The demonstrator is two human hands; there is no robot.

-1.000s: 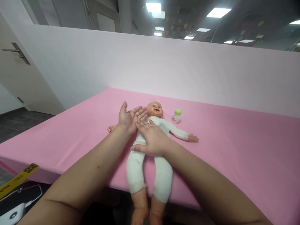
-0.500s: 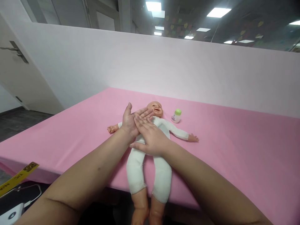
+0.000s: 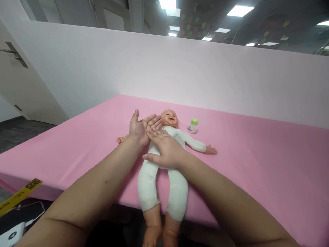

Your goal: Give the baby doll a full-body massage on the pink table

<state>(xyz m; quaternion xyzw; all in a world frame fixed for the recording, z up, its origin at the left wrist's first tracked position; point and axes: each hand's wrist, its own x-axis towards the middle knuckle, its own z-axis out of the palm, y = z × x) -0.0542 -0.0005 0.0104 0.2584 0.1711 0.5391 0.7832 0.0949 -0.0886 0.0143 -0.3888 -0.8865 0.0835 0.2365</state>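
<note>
A baby doll (image 3: 176, 185) with a white cloth body lies on its back on the pink-covered table, head away from me and feet hanging over the near edge. Above its chest, my left hand (image 3: 141, 129) is turned palm up, thumb raised and fingers stretched out. My right hand (image 3: 166, 147) lies palm down with its fingertips against the left palm and fingers, its own fingers extended and thumb apart. Neither hand holds anything that I can see. Part of the doll's torso and one of its arms are hidden behind my hands.
A small bottle with a green cap (image 3: 193, 126) stands beside the doll's head. The pink sheet (image 3: 257, 164) reaches to a white wall (image 3: 205, 75) at the back. A yellow strap (image 3: 19, 197) and a white device (image 3: 12, 235) sit at lower left, near a door (image 3: 28, 82).
My left hand has shifted slightly left, its fingers drawing away from the doll's face. The right fingertips still touch it. The view has tilted very slightly.
</note>
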